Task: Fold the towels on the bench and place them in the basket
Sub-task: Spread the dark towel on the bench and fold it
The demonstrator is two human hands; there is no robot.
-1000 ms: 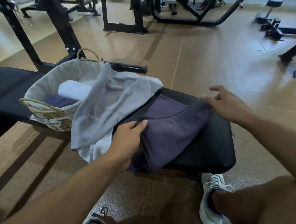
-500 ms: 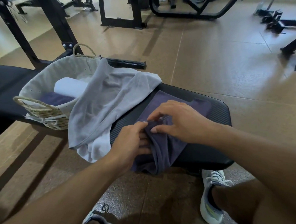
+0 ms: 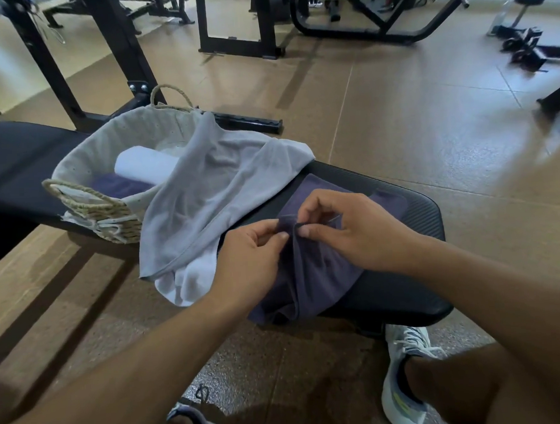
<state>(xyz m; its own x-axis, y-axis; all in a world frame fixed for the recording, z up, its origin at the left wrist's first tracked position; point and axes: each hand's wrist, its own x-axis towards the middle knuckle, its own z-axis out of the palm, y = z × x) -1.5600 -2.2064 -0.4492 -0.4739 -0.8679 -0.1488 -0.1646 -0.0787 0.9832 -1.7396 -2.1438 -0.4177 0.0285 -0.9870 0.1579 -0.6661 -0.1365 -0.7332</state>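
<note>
A dark purple towel (image 3: 314,275) lies on the near end of the black bench (image 3: 419,289), its front hanging over the edge. My left hand (image 3: 252,262) and my right hand (image 3: 351,227) both pinch a raised fold of it, fingertips almost touching. A light grey towel (image 3: 206,196) drapes from the basket rim across the bench, with a white towel (image 3: 191,281) hanging beneath it. The woven basket (image 3: 93,205) with a pale liner sits on the bench to the left. It holds a rolled white towel (image 3: 143,164) and a folded purple towel (image 3: 118,188).
Black gym machine frames (image 3: 236,26) stand behind the bench on the brown tiled floor (image 3: 430,132). A rack upright (image 3: 124,48) rises just behind the basket. My shoes (image 3: 407,377) rest on the floor below the bench end.
My right hand came in from the towel's far right corner to meet my left hand at the middle. Both now pinch the gathered purple cloth, which has bunched narrower.
</note>
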